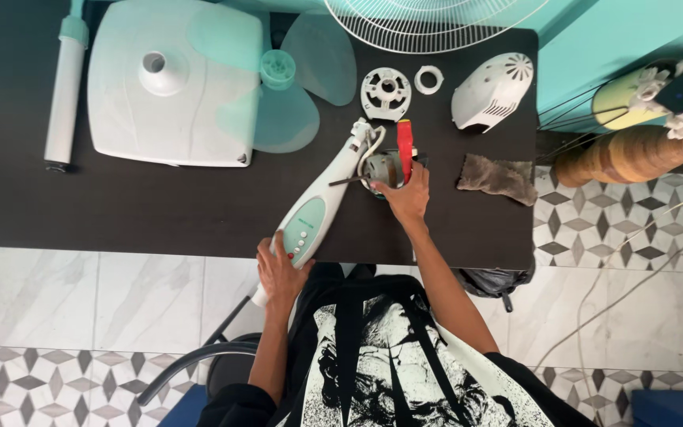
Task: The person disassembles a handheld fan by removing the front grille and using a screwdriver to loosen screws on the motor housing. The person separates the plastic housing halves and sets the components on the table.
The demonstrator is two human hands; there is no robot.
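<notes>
The person sits at a dark table [120, 213] with a taken-apart fan spread over it. The left hand [281, 267] is wrapped around the lower end of the fan's white neck piece [319, 207], fingers curled over it just beside the pale green button panel, at the table's near edge in the lower middle of the frame. The neck piece lies slanted, running up and to the right to the bare motor [383, 168] at the centre of the table.

The right hand [409, 196] is closed around a red-handled screwdriver [405, 146], which stands against the motor with its handle pointing toward the top of the frame; the tip is hidden behind the motor and the fingers.

Above the motor lie a round white bracket [386, 92] and a small white ring [428, 79], close together. To their right sits the white vented motor cover [490, 93], and below it a crumpled grey-brown rag [499, 178].

In the upper left of the frame rests the square white fan base [160, 103], with the translucent green blade [294, 79] overlapping its right side. A white tube with a green end [66, 87] lies at the far left. The wire fan guard [428, 20] shows at the top edge.
</notes>
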